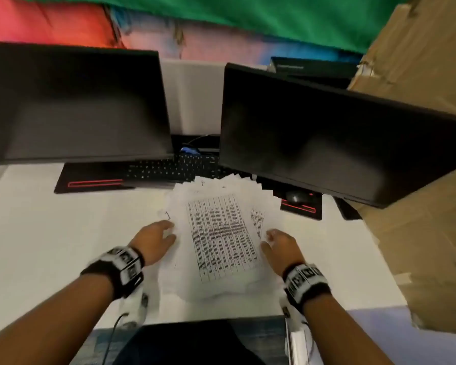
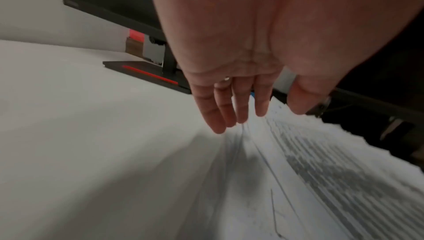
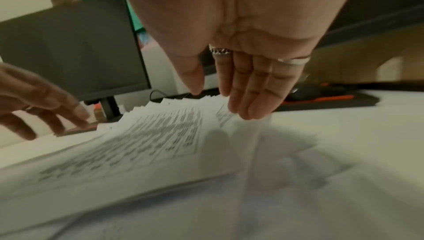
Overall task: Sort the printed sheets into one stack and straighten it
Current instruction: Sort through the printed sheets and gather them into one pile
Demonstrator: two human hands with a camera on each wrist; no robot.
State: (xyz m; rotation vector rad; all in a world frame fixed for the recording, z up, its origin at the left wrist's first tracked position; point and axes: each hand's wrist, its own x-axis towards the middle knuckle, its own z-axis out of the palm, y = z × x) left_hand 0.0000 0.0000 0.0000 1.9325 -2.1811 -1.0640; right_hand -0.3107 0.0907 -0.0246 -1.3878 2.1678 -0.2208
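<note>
A loose, fanned pile of printed sheets (image 1: 219, 238) lies on the white desk (image 1: 50, 246), its top sheet covered by a dense table of text. The far corners of the sheets splay out unevenly towards the keyboard. My left hand (image 1: 158, 238) is at the pile's left edge, fingers straight and spread (image 2: 229, 109), just above the paper (image 2: 321, 180). On the right edge my right hand (image 1: 279, 243) is held flat with straight fingers (image 3: 250, 98) against the sheets (image 3: 142, 144). Neither hand grips anything. The views are motion-blurred.
Two dark monitors (image 1: 71, 101) (image 1: 334, 138) hang over the back of the desk, with a black keyboard (image 1: 169, 168) and mouse (image 1: 296, 197) under them. A large cardboard box (image 1: 421, 180) crowds the right side. The desk's front edge is near my wrists.
</note>
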